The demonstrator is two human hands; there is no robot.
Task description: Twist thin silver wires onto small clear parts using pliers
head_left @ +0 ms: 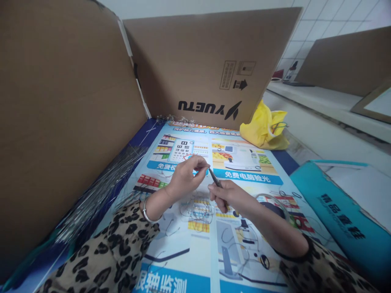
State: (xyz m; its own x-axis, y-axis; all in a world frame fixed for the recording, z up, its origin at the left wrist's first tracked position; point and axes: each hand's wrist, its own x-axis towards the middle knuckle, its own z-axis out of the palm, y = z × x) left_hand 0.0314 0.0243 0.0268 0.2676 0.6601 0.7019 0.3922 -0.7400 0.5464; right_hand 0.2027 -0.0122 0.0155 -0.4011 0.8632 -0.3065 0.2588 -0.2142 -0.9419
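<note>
My left hand (pixel 187 176) is closed in a pinch, thumb and forefinger together at the tip of the pliers. Whatever lies between those fingertips is too small to make out. In my right hand (pixel 226 196) I grip a pair of dark metal pliers (pixel 215 178), their narrow jaws pointing up and left to my left fingertips. Below the hands, loose loops of thin wire (pixel 198 211) lie on a printed poster sheet (pixel 180 244). A long bundle of thin, shiny wires (pixel 100 191) stretches along the left side of the sheet.
Tall cardboard panels (pixel 198 61) stand at the back and left. A crumpled yellow bag (pixel 263 128) sits at the back right, and a teal box (pixel 339 203) is at the right edge. Small wire pieces (pixel 180 119) lie along the back panel's foot. A ledge (pixel 330 99) runs behind.
</note>
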